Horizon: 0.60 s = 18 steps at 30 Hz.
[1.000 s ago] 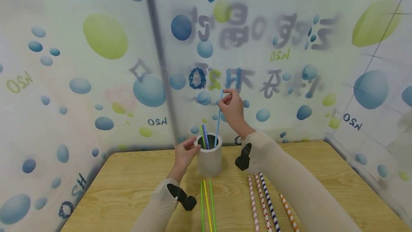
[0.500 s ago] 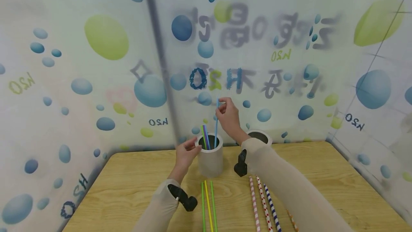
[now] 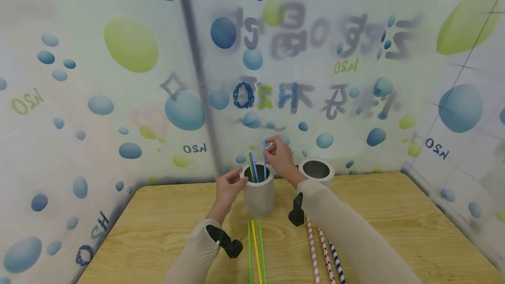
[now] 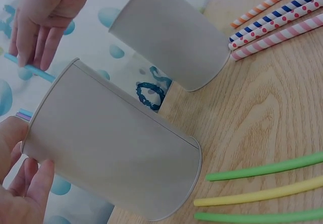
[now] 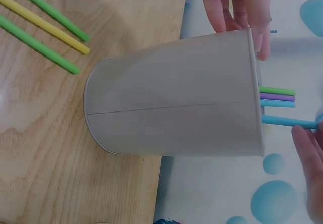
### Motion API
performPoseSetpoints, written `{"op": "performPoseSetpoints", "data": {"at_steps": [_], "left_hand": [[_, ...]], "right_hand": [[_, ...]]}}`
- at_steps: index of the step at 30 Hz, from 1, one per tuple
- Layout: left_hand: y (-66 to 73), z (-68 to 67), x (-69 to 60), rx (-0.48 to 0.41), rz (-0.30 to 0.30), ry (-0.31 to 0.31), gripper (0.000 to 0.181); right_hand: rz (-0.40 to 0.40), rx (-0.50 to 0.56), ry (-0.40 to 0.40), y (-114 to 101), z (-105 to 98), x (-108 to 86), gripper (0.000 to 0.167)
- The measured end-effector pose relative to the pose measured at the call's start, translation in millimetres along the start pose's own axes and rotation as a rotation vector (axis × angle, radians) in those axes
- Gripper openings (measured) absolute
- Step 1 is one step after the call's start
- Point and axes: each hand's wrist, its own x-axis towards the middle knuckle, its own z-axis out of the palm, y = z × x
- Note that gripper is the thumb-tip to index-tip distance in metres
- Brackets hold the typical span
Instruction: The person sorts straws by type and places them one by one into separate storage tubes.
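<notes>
A light grey cup (image 3: pixel 258 198) stands upright on the table, with green, purple and blue straws (image 5: pixel 277 97) poking out of its mouth. My left hand (image 3: pixel 229 189) holds the cup's rim at its left side, thumb outside. My right hand (image 3: pixel 281 157), above the rim, pinches the upper end of a light blue straw (image 3: pixel 264 157). That straw's lower part is inside the cup, and its lower tip is hidden by the cup wall in both wrist views.
A second grey cup (image 3: pixel 317 171) stands behind my right wrist. Two green straws and a yellow straw (image 3: pixel 256 249) lie in front of the first cup. Striped and dotted straws (image 4: pixel 282 24) lie to the right on the wooden table (image 3: pixel 158 231).
My right hand has moved down and slightly left, lowering the blue straw further into the cup. The second cup has come into view. My left hand has stayed at the rim.
</notes>
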Motion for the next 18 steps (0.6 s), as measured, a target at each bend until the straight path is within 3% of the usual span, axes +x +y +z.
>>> {"op": "performPoseSetpoints", "data": {"at_steps": [18], "left_hand": [[-0.2,0.6,0.9,0.001,0.01,0.009,0.04]], "right_hand": [[0.107,-0.079,-0.101,9.2,15.7,-2.1,0.026]]}}
